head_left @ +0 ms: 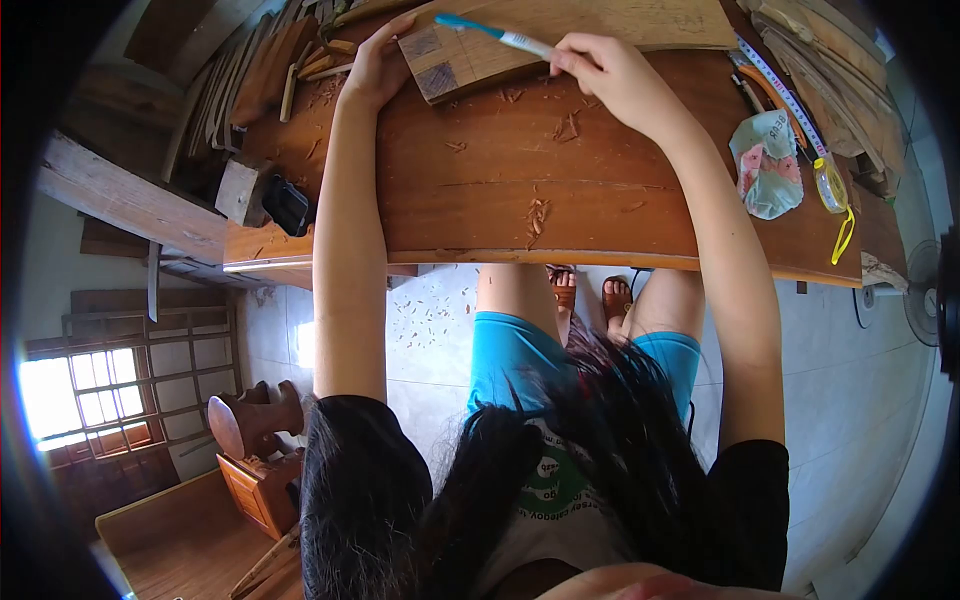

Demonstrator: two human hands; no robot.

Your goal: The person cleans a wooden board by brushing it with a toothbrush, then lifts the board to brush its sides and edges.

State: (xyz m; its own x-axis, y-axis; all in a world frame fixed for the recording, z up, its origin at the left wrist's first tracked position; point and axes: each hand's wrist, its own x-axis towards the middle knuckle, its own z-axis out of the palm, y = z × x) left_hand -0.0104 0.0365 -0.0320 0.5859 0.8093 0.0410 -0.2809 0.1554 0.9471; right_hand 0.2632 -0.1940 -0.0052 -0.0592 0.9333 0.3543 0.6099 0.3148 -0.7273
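Note:
A thick wooden board [590, 38] with dark square patches at its left end lies across the far part of the brown table [450, 215]. My left hand [380, 68] rests against that left end, fingers stretched along its edge and not wrapped round it. Between the fingers of my right hand [605, 75] is a slim teal and white toothbrush [520, 42]. Its teal end points left, over the board near the patches. Reddish wood shavings [567, 125] are scattered on the table below the board.
Wood strips are stacked at the left [225, 85] and right [830, 75]. A yellow tape measure [829, 185], partly pulled out, lies by a crumpled printed packet [768, 165] at right. A black container [288, 206] stands at left. A fan [925, 293] is at far right.

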